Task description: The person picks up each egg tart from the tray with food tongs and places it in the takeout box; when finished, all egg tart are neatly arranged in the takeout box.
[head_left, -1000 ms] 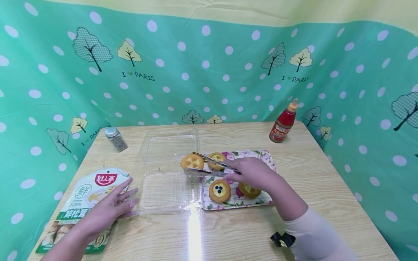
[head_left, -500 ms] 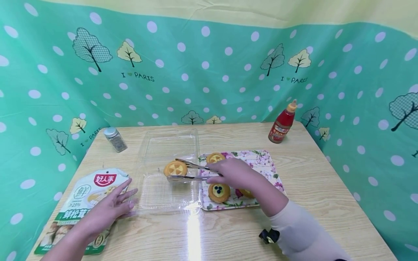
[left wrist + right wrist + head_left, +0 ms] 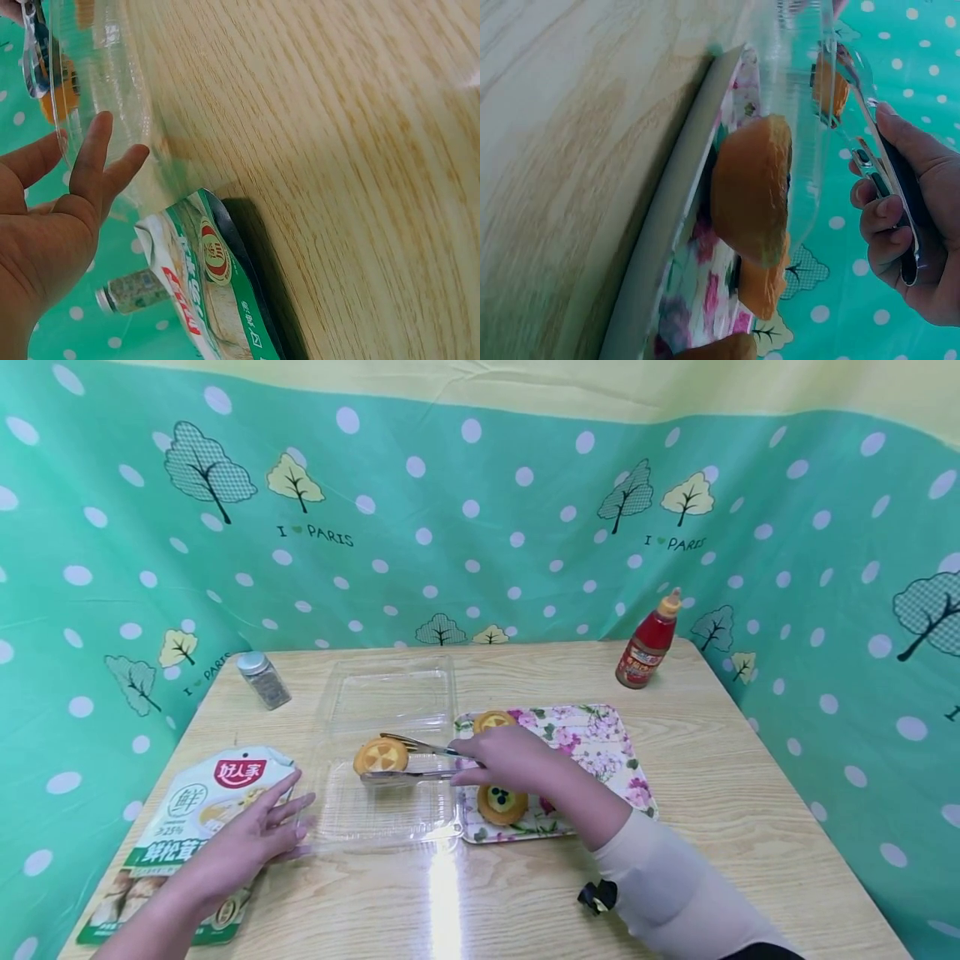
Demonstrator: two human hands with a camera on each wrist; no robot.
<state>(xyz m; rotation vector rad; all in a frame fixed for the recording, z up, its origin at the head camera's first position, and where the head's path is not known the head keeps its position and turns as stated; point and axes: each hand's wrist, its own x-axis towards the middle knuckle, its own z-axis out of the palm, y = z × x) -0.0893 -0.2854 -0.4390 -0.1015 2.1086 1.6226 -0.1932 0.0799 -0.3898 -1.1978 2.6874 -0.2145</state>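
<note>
A: What is the right hand doing?

B: Its fingers are curled around a pair of metal tongs, and the tips of the tongs have a round tart between them, cross-patterned on top.

A: And where is that tart?

B: Within the outline of the near half of a see-through plastic container, towards its far left. I can't tell whether it touches the bottom.

A: The left hand?

B: Well apart from the right one, fingers loosely extended and gripping nothing, at the container's left edge. Whether they touch the plastic, I can't be sure. The forearm passes over a green-and-white food pouch on the left.

A: What sits right of the container?

B: A flowered tray, just beside it. A berry-topped tart lies near its left edge and a second cross-patterned tart farther back, partly behind the right hand. The right wrist view shows a third tart there too.

A: Farther off?

B: A small lidded jar at far left and a red sauce bottle at far right, both on the wooden table.
</note>
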